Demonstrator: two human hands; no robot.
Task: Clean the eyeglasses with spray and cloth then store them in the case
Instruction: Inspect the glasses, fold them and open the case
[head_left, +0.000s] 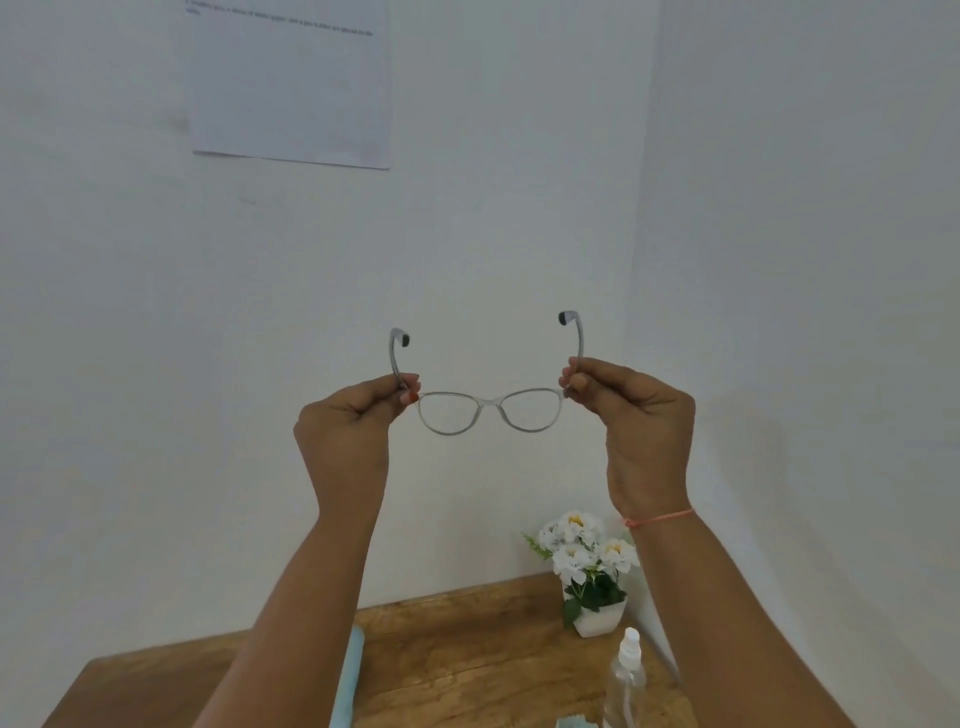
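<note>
The eyeglasses (488, 410) have a thin clear-grey frame and hang in the air in front of the white wall, temples unfolded and pointing up. My left hand (353, 421) pinches the left temple near its hinge. My right hand (634, 415) pinches the right temple the same way. A clear spray bottle (626, 680) with a white nozzle stands on the wooden table (467, 649) at the lower right. A pale blue object (349, 675), perhaps the case, lies beside my left forearm, partly hidden. A bit of light cloth (571, 722) shows at the bottom edge.
A white pot of white flowers (587, 566) stands at the table's back right corner, close to the spray bottle. A sheet of paper (291, 83) hangs on the wall above. Walls meet in a corner on the right.
</note>
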